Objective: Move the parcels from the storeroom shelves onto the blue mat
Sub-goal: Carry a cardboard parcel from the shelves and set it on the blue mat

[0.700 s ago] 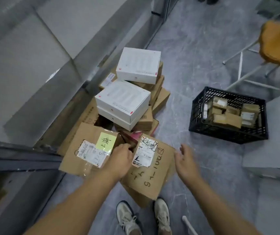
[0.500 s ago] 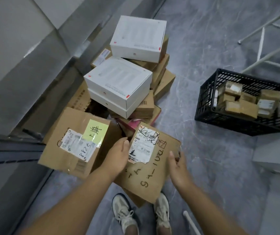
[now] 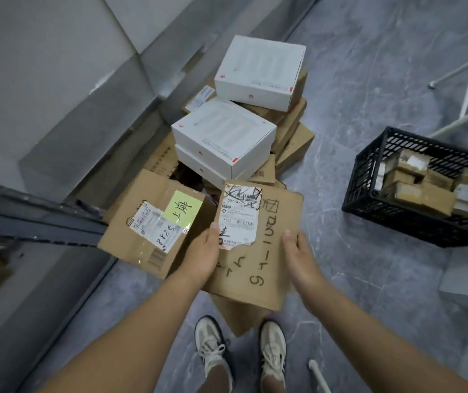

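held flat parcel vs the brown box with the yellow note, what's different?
Grip: the flat parcel is held by the left hand and right hand; the yellow-note box rests in the pile, ungripped.
Depth: the flat parcel looks thin; the yellow-note box is deeper, with a side face showing.
Markings: the flat parcel has marker writing on bare cardboard; the yellow-note box carries a yellow note.
Shared: brown cardboard, white shipping label.

Left hand [image 3: 203,256] and right hand [image 3: 302,258] are gripping the flat cardboard parcel [image 3: 266,251]; black crate [image 3: 366,177] is sitting at three o'clock.
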The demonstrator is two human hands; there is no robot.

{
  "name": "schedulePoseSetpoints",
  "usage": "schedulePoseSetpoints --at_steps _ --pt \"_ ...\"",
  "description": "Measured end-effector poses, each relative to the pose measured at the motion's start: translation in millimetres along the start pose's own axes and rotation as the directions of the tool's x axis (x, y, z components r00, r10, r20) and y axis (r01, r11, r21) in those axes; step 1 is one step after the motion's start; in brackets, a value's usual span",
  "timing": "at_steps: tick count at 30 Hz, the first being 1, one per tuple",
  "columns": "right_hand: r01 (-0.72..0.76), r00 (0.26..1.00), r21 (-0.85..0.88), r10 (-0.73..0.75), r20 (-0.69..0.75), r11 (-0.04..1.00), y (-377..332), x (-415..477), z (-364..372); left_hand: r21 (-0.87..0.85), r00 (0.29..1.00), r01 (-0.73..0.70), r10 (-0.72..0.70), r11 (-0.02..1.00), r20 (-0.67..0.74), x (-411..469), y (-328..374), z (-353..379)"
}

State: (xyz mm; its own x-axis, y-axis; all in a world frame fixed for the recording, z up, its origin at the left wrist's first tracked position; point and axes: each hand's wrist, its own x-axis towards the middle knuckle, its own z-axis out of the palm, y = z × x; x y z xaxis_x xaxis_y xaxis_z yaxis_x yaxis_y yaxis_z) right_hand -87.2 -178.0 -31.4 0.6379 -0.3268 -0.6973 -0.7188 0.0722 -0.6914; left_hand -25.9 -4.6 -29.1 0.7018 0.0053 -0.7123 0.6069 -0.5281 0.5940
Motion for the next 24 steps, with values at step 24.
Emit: schedulePoseSetpoints --at_steps 24 --pt "0.704 0.578 -0.097 -0.488 0.653 0.704 -257 -369 134 -0.288 0.7 -0.408 0.095 0.867 -0.708 -381 5 -265"
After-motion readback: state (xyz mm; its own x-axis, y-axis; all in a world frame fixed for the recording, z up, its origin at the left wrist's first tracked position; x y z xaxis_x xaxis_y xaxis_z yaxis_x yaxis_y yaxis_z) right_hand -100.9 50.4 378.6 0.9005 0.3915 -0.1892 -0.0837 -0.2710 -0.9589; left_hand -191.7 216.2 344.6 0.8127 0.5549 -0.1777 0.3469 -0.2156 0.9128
